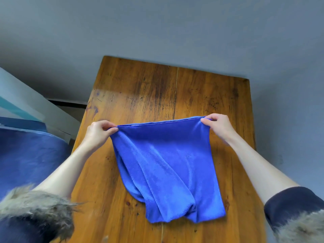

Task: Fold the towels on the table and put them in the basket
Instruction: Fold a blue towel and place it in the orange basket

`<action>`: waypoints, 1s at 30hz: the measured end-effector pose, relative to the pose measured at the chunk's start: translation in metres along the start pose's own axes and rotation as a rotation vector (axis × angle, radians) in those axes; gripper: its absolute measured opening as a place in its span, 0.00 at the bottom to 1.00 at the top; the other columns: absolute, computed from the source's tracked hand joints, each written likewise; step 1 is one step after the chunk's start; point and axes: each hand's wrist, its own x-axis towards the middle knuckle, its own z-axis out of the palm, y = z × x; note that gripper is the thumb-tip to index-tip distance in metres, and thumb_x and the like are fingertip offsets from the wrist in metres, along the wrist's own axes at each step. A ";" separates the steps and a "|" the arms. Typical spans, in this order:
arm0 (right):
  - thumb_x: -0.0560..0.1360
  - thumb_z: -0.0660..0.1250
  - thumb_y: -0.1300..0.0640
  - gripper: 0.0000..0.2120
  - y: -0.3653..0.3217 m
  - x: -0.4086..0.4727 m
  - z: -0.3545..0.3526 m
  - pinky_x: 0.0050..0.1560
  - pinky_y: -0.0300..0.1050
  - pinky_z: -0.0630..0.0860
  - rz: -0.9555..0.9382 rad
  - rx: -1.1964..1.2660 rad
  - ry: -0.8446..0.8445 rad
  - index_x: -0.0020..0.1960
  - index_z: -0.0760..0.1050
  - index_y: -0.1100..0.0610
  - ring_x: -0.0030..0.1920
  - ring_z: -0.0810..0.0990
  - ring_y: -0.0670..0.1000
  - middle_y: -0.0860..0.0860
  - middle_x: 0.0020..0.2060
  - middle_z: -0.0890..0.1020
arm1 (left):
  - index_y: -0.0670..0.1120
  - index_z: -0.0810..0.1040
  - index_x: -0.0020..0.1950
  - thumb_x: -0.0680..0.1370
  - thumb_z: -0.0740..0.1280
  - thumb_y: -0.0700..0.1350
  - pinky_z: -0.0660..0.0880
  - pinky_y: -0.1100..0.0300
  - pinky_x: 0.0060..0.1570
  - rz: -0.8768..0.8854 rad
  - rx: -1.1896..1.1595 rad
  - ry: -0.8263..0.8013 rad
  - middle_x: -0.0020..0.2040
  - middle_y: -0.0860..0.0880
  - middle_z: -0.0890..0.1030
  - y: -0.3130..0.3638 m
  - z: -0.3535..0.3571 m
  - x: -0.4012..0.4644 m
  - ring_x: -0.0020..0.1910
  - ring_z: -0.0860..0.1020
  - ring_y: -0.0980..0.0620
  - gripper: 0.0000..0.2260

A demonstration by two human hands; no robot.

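**Blue towel held taut by both hands above table**

Left forearm extends forward from a fur-trimmed dark sleeve (35, 213), bare to the wrist. Left hand (98, 133) pinches the towel's left top corner, fingers curled over the hem, thumb beneath.

Blue towel (166, 169) is stretched between the two hands along its top edge, lifted over the wooden table (140, 88). The cloth hangs toward the viewer in loose folds; its lower edge lies bunched near the table's near end.

Right hand (219, 126) pinches the right top corner, knuckles up, fingers curled. Right forearm runs back to a dark sleeve.
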 end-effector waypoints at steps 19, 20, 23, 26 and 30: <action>0.75 0.66 0.64 0.09 -0.117 -0.108 -0.113 0.49 0.39 0.74 -0.261 0.203 0.362 0.42 0.79 0.52 0.43 0.79 0.46 0.48 0.40 0.83 | 0.52 0.77 0.35 0.72 0.70 0.33 0.71 0.74 0.40 0.515 -0.006 0.053 0.39 0.53 0.79 0.142 -0.142 -0.029 0.38 0.78 0.59 0.14; 0.74 0.67 0.64 0.10 -0.124 -0.114 -0.116 0.49 0.37 0.74 -0.270 0.260 0.392 0.40 0.79 0.51 0.41 0.79 0.43 0.44 0.37 0.83 | 0.52 0.78 0.35 0.72 0.70 0.33 0.70 0.76 0.39 0.538 -0.027 0.068 0.39 0.54 0.79 0.148 -0.150 -0.031 0.37 0.77 0.62 0.14; 0.74 0.67 0.65 0.10 -0.136 -0.132 -0.122 0.42 0.28 0.74 -0.292 0.384 0.403 0.39 0.79 0.52 0.34 0.79 0.37 0.41 0.31 0.82 | 0.52 0.77 0.35 0.72 0.69 0.31 0.69 0.73 0.38 0.610 0.065 0.057 0.39 0.52 0.78 0.159 -0.164 -0.041 0.38 0.77 0.56 0.16; 0.74 0.67 0.66 0.09 -0.145 -0.144 -0.126 0.40 0.27 0.74 -0.316 0.448 0.410 0.39 0.79 0.54 0.33 0.78 0.37 0.44 0.33 0.82 | 0.55 0.77 0.35 0.72 0.69 0.32 0.68 0.77 0.38 0.617 0.054 0.074 0.38 0.54 0.79 0.166 -0.173 -0.049 0.37 0.77 0.61 0.18; 0.74 0.66 0.67 0.09 -0.153 -0.150 -0.139 0.41 0.30 0.77 -0.333 0.521 0.385 0.40 0.78 0.56 0.35 0.79 0.41 0.44 0.31 0.82 | 0.50 0.80 0.40 0.73 0.68 0.32 0.70 0.78 0.39 0.592 -0.053 0.135 0.40 0.53 0.81 0.175 -0.177 -0.056 0.36 0.76 0.68 0.12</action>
